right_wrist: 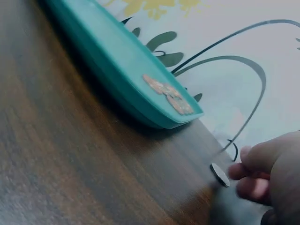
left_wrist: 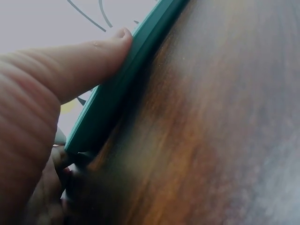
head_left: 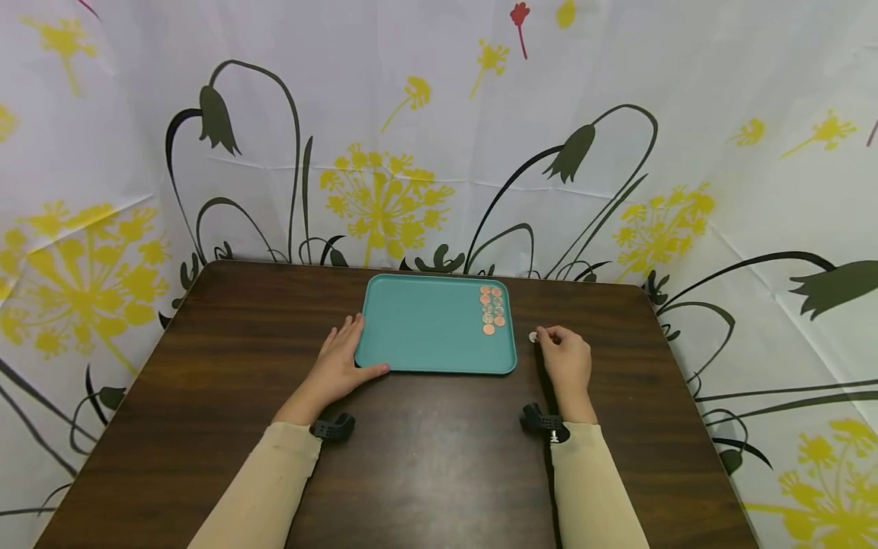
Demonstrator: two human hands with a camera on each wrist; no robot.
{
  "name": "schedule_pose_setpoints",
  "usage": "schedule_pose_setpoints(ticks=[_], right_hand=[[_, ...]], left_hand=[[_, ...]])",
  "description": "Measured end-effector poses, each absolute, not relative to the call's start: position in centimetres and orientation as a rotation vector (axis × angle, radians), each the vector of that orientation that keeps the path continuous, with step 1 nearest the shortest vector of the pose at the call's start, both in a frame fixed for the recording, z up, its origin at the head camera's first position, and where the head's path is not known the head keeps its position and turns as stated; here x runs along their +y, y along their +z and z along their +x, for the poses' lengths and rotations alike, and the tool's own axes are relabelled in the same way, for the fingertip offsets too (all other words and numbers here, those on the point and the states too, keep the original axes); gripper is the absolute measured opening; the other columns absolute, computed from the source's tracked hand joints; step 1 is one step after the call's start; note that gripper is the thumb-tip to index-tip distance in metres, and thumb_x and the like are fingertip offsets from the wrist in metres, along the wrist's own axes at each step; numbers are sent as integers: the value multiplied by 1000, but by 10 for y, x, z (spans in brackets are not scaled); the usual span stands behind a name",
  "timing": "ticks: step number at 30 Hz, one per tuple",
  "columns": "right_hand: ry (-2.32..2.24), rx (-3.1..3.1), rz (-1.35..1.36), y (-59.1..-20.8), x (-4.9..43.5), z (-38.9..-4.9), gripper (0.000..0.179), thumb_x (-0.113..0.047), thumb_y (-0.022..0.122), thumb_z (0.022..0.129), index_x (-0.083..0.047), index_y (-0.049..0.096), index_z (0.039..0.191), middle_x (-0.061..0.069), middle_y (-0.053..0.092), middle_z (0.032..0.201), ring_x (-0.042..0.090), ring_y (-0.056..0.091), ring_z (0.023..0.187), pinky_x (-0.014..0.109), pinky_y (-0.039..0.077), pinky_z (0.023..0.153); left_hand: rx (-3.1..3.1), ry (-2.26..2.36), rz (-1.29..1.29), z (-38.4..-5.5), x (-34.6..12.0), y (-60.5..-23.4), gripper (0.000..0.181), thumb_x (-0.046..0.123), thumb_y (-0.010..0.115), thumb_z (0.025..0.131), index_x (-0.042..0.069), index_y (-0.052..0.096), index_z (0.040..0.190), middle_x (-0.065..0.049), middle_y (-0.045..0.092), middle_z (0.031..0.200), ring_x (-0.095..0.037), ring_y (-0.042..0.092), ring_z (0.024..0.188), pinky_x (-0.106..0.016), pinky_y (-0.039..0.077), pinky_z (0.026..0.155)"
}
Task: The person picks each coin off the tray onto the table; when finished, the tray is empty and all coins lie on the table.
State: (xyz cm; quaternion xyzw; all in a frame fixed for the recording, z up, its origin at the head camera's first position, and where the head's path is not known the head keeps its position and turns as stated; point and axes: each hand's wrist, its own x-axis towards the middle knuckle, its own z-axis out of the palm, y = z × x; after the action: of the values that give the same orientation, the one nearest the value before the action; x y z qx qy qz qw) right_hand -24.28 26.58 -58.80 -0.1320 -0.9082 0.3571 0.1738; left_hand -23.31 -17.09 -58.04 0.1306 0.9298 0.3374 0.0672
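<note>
A teal tray point(head_left: 425, 324) lies near the table's far edge. Along its left side my left hand point(head_left: 336, 358) is spread with straight fingers, the thumb resting at the front rim; the left wrist view shows that thumb point(left_wrist: 103, 54) on the tray's edge. Just right of the tray, my right hand point(head_left: 566, 358) has its thumb and fingers drawn together, pinching a silver coin point(head_left: 533, 337) at its edge. In the right wrist view the coin point(right_wrist: 219, 175) shows right at the fingertips, nearly whole. Copper and silver coins point(head_left: 488, 309) form two columns inside the tray's right end.
Dark wood makes up the table top point(head_left: 439, 457). Behind it hangs a white curtain point(head_left: 439, 99) with yellow and grey-green flowers. Each wrist wears a black band; the left band point(head_left: 333, 428) and the right band point(head_left: 540, 419) sit by the beige sleeves.
</note>
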Motion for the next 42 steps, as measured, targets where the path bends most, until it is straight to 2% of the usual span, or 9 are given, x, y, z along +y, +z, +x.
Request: schedule_pose_setpoints(ticks=[4,8,13,18,27,32,37,40,42], right_hand=[[961,-2707,-324,-589,265,-245,28,-42,72,105,-21,87,114,6,82,107,31,73,90,45,53,72],[904,-2767,-227,-589,262,-247,25,-39,72,106,-27,84,123,3,75,103,27,65,80,40,47,65],[895,-2754,-204,-586,259,-248,19,-33,75,105,-27,84,120,1,70,94,23,58,70,36,40,59],[875,-2784,-187,-587,259,-246,19,-34,74,105,-28,84,121,2,71,98,22,61,75,36,42,61],[990,-2670,-239,-590,259,-248,16,-35,71,107,-26,81,115,0,68,94,22,55,71,36,40,62],[1194,-2497,-193,-589,253,-247,14,-26,72,107,-15,81,110,6,71,94,19,59,81,30,44,69],[1357,-2409,-78,-586,243,-244,15,-21,72,107,-11,81,112,10,75,97,16,60,79,20,46,66],[1364,-2479,7,-576,235,-243,16,-22,72,108,-11,81,114,9,77,102,15,63,80,20,50,67],[1328,-2562,55,-564,231,-243,17,-23,72,108,-11,81,115,8,77,105,18,64,83,24,52,68]], left_hand=[[2807,1012,384,-231,-174,-583,123,54,83,94,-2,8,174,-24,9,183,-41,4,172,-63,0,137],[2801,1023,378,-230,-175,-582,122,54,83,95,-2,8,174,-24,8,183,-41,3,172,-63,-1,137],[2795,1035,371,-232,-176,-582,122,54,83,95,-1,8,174,-23,8,183,-40,3,172,-62,-1,138],[2788,1043,355,-230,-177,-584,123,53,84,94,-1,9,174,-23,9,183,-40,3,172,-62,-1,138],[2780,1059,370,-232,-172,-583,124,55,84,93,0,9,175,-21,8,184,-39,3,172,-62,-1,138],[2783,1052,380,-234,-172,-580,123,53,85,94,0,9,175,-21,9,184,-39,3,172,-61,-1,138],[2785,1024,387,-233,-173,-580,121,52,84,94,0,10,174,-21,9,184,-39,3,172,-62,-1,138],[2789,1017,385,-233,-174,-579,121,53,84,94,0,10,174,-21,9,184,-39,3,172,-62,-1,138],[2788,1019,385,-232,-174,-578,121,53,84,94,0,10,175,-20,9,184,-38,3,172,-61,-1,138]])
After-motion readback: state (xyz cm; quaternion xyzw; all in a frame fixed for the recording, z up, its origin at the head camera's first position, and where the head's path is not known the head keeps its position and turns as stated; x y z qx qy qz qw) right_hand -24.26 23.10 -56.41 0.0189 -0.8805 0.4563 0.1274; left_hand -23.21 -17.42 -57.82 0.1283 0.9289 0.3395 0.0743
